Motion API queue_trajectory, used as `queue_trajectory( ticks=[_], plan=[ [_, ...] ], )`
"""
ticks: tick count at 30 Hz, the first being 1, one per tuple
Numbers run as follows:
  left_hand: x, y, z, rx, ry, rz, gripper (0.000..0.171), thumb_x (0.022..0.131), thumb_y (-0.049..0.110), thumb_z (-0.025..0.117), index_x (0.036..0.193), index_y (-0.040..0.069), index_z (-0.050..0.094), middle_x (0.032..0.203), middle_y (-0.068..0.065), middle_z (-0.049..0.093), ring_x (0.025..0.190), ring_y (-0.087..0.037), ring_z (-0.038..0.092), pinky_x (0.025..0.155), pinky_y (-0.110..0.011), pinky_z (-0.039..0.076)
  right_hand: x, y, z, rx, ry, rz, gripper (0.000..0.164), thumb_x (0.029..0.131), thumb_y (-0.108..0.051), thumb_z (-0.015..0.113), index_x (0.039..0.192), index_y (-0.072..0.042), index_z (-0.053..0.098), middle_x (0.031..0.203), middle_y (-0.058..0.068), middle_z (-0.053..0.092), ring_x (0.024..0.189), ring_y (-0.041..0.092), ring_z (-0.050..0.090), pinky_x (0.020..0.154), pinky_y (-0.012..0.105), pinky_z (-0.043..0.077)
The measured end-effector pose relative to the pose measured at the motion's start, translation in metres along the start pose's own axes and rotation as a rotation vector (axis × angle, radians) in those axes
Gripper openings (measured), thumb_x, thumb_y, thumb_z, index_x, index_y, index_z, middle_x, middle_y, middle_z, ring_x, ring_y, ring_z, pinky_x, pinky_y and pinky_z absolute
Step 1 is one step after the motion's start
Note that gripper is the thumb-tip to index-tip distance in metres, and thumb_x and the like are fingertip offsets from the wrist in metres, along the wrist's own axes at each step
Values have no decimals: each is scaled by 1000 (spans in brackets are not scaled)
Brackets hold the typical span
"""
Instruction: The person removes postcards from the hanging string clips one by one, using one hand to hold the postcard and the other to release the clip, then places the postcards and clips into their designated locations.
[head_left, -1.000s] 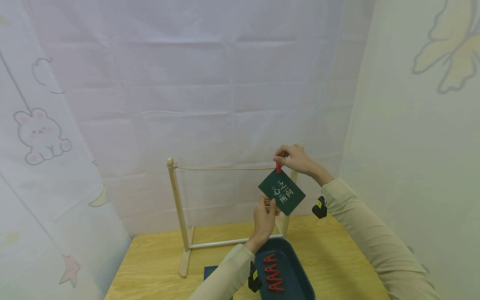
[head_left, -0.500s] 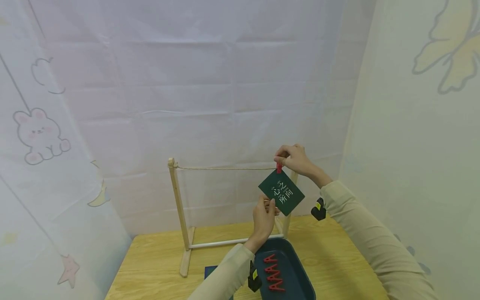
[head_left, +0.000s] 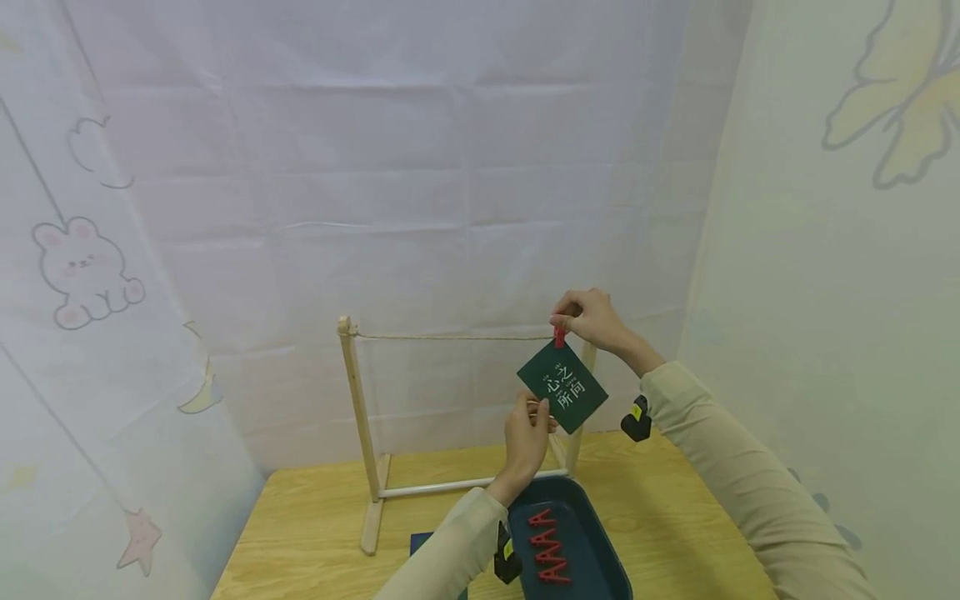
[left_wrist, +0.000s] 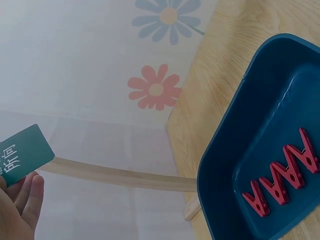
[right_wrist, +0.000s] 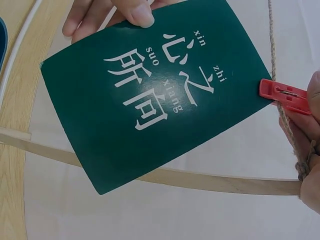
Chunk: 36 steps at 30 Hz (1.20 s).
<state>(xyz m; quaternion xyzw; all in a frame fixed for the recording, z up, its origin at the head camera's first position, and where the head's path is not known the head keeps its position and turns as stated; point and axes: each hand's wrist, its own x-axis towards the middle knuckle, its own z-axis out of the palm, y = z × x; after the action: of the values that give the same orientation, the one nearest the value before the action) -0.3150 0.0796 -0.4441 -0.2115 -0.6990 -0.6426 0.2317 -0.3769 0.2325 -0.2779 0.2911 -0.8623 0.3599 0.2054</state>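
Note:
A dark green card [head_left: 562,386] with white characters hangs cornerwise near the right end of a twine line [head_left: 450,337]. My right hand [head_left: 588,318] pinches a red clothespin [right_wrist: 287,94] between thumb and fingers. That clothespin sits across the twine, its tip over the card's top corner in the right wrist view. Below it, my left hand [head_left: 527,437] holds the card's lower left edge, thumb on the printed face and the other fingers behind. In the left wrist view, only part of the card and of the left hand shows, at the left edge.
A wooden stand [head_left: 358,408] carries the twine between two posts on the table [head_left: 307,525]. In front of it lies a dark blue tray [head_left: 596,550] with several red clothespins [left_wrist: 292,172]. A blue-edged flat item [head_left: 420,542] is partly hidden beneath the left sleeve.
The card has turned slightly clockwise, its right corner now a little lower. Both hands keep their grips and have hardly moved.

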Motion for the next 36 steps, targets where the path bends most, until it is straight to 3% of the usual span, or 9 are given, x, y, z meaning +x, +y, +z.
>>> queue_trajectory(
  ticks=[5, 11, 18, 23, 28, 36],
  plan=[
    [0, -2, -2, 24, 5, 10, 8, 102, 5, 53, 105, -3, 55, 85, -16, 68, 66, -28, 69, 59, -27, 59, -1, 1, 1, 5, 24, 0, 6, 92, -5, 70, 91, 1, 69, 76, 9, 71, 71, 27, 67, 80, 47, 49],
    [0, -2, -2, 12, 9, 31, 6, 102, 4, 53, 104, -2, 54, 85, -17, 68, 65, -29, 69, 58, -31, 60, -2, 4, 4, 13, 93, -15, 8, 93, -6, 70, 89, 1, 70, 75, 10, 70, 69, 25, 64, 69, 38, 49],
    [0, -3, -4, 5, 0, 28, 9, 102, 4, 53, 106, -4, 54, 85, -18, 67, 65, -32, 68, 59, -32, 60, -1, 7, 5, 51, 165, -70, 7, 92, -6, 70, 85, -3, 69, 70, 5, 67, 64, 22, 60, 61, 31, 44],
    [-3, -6, -6, 2, -2, 19, 9, 102, 3, 53, 105, -6, 54, 85, -19, 67, 65, -34, 68, 58, -30, 60, 0, 7, 4, 42, 157, -26, 6, 92, -4, 69, 88, 0, 69, 74, 9, 67, 68, 27, 60, 60, 30, 44],
    [-5, -11, -8, 3, 1, 1, 10, 103, 5, 53, 105, -4, 55, 87, -19, 68, 68, -38, 68, 60, -36, 61, 0, 3, 3, 57, 139, 14, 9, 94, -6, 68, 91, 3, 67, 78, 14, 68, 70, 28, 61, 62, 26, 46],
    [-8, -15, -12, -19, -10, -32, 12, 102, 5, 53, 107, -6, 54, 88, -20, 68, 69, -38, 68, 60, -28, 60, 1, 2, 2, 75, 185, 41, 10, 93, -6, 69, 90, 4, 66, 78, 16, 68, 71, 27, 62, 63, 23, 47]
  ],
)
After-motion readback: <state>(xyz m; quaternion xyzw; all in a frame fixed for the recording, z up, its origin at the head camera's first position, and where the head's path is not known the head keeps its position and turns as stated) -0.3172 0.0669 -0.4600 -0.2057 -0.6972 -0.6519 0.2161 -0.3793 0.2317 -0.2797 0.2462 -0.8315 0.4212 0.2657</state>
